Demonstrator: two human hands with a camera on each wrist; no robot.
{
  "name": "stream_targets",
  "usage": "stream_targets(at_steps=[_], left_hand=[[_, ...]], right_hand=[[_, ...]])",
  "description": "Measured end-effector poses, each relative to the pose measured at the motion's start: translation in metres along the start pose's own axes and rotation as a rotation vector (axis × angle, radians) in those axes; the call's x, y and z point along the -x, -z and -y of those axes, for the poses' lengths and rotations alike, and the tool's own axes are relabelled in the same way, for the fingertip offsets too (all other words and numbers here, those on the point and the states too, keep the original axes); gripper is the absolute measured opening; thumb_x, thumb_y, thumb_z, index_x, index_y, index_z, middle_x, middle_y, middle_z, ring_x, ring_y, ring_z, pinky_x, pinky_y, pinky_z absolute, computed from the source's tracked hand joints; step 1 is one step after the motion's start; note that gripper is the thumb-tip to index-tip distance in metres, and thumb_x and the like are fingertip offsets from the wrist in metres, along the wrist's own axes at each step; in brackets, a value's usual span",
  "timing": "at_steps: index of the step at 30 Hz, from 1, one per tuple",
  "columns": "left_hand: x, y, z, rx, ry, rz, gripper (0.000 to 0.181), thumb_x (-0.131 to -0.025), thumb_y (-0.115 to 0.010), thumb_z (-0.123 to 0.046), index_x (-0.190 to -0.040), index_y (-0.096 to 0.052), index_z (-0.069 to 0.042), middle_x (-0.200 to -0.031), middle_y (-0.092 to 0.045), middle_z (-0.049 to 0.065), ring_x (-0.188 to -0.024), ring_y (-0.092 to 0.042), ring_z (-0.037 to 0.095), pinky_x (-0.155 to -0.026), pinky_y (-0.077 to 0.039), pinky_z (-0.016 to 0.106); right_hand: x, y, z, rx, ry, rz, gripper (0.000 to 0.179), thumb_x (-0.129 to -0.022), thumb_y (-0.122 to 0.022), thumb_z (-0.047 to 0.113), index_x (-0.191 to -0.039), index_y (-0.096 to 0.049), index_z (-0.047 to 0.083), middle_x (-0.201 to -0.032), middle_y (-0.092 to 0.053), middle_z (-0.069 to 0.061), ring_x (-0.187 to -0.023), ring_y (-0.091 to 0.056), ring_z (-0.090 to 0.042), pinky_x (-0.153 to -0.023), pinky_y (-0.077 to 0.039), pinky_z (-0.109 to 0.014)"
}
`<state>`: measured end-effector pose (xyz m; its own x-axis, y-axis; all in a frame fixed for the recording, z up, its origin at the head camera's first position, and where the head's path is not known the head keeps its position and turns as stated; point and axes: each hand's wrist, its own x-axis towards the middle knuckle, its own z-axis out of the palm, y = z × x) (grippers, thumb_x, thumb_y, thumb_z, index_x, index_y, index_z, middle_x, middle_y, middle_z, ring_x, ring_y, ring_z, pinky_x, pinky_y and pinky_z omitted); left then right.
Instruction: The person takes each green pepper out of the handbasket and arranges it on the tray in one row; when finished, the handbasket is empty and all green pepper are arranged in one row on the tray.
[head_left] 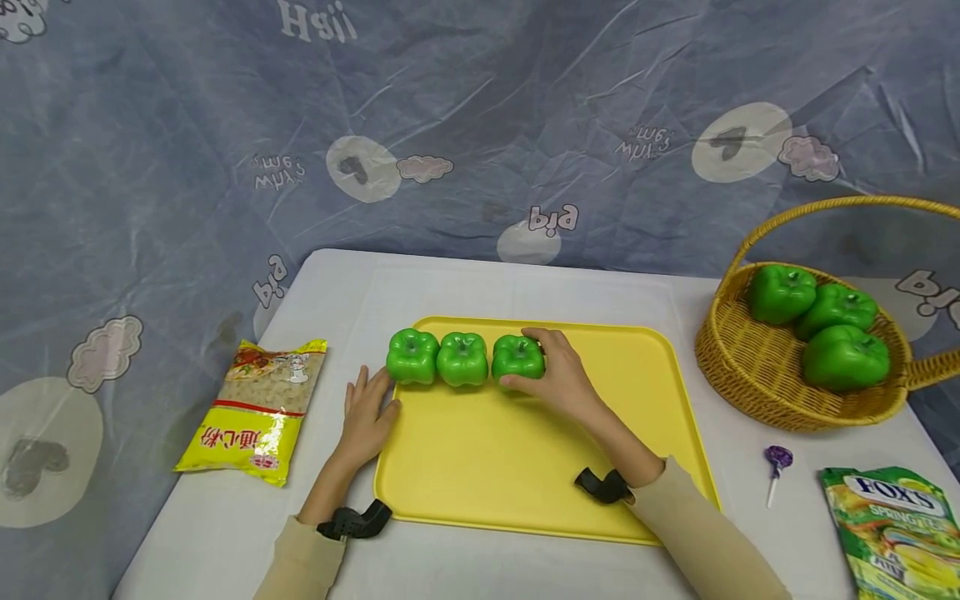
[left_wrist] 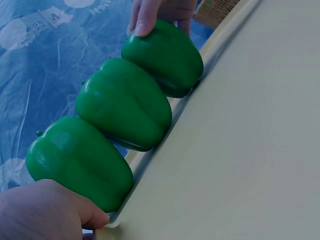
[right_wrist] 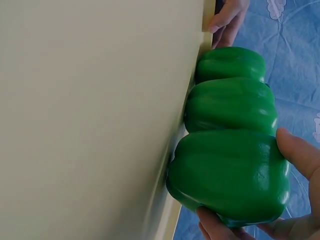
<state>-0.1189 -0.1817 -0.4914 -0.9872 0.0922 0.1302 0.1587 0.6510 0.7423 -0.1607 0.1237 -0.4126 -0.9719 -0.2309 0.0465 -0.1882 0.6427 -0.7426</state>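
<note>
Three green bell peppers stand in a row along the far edge of a yellow tray [head_left: 480,450]. My right hand [head_left: 564,379] grips the rightmost bell pepper [head_left: 517,360] between thumb and fingers; the right wrist view shows this bell pepper [right_wrist: 227,175] up close. Left of it, the middle bell pepper [head_left: 462,360] sits close to the leftmost bell pepper [head_left: 412,357]. My left hand [head_left: 369,421] rests at the tray's far left corner with fingers spread, right beside the leftmost pepper. In the left wrist view its thumb [left_wrist: 92,212] lies at the tray rim.
A wicker basket [head_left: 750,404] with a tall handle holds three more green bell peppers [head_left: 846,357] at the right. In front of it lie a purple lollipop [head_left: 778,457] and a green FOX'S candy bag [head_left: 892,525]. A yellow pasta bag [head_left: 255,412] lies at the left.
</note>
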Motion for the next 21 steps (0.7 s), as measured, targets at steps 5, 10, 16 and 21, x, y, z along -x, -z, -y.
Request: stream_targets(at_steps=[5, 10, 16, 21], left_hand=[[-0.0005, 0.0004, -0.0002, -0.003, -0.005, 0.001, 0.051, -0.096, -0.048, -0.007, -0.147, -0.041, -0.002, -0.156, -0.033, 0.022, -0.149, -0.002, 0.048, -0.116, 0.008, 0.065], [-0.0001, 0.0006, 0.0005, -0.008, -0.005, 0.001, 0.052, -0.097, -0.048, -0.007, -0.148, -0.04, -0.003, -0.156, -0.033, 0.021, -0.149, -0.002, 0.048, -0.116, 0.008, 0.065], [0.0002, -0.0001, 0.0003, 0.011, -0.001, 0.002, 0.055, -0.097, -0.048, -0.007, -0.15, -0.037, -0.005, -0.156, -0.032, 0.021, -0.149, -0.002, 0.048, -0.116, 0.009, 0.065], [0.0003, -0.0002, 0.0, 0.018, 0.004, 0.003, 0.055, -0.097, -0.047, -0.008, -0.152, -0.035, -0.006, -0.157, -0.032, 0.02, -0.149, -0.001, 0.047, -0.116, 0.009, 0.064]], right_hand=[[0.0003, -0.0025, -0.0001, -0.01, -0.012, -0.003, 0.085, -0.074, -0.085, 0.035, -0.143, -0.044, 0.005, -0.138, -0.046, -0.019, -0.12, -0.05, -0.036, -0.101, -0.045, -0.052], [0.0005, -0.0038, 0.0004, -0.01, -0.007, -0.012, 0.086, -0.074, -0.086, 0.035, -0.143, -0.044, 0.005, -0.138, -0.046, -0.019, -0.119, -0.051, -0.036, -0.1, -0.046, -0.052], [0.0002, -0.0053, 0.0012, -0.006, 0.0, -0.022, 0.085, -0.074, -0.086, 0.034, -0.142, -0.044, 0.005, -0.136, -0.046, -0.019, -0.12, -0.05, -0.036, -0.101, -0.044, -0.053], [0.0008, -0.0053, 0.0028, -0.004, -0.013, -0.015, 0.086, -0.074, -0.086, 0.035, -0.143, -0.043, 0.006, -0.137, -0.045, -0.018, -0.123, -0.048, -0.037, -0.104, -0.042, -0.055]])
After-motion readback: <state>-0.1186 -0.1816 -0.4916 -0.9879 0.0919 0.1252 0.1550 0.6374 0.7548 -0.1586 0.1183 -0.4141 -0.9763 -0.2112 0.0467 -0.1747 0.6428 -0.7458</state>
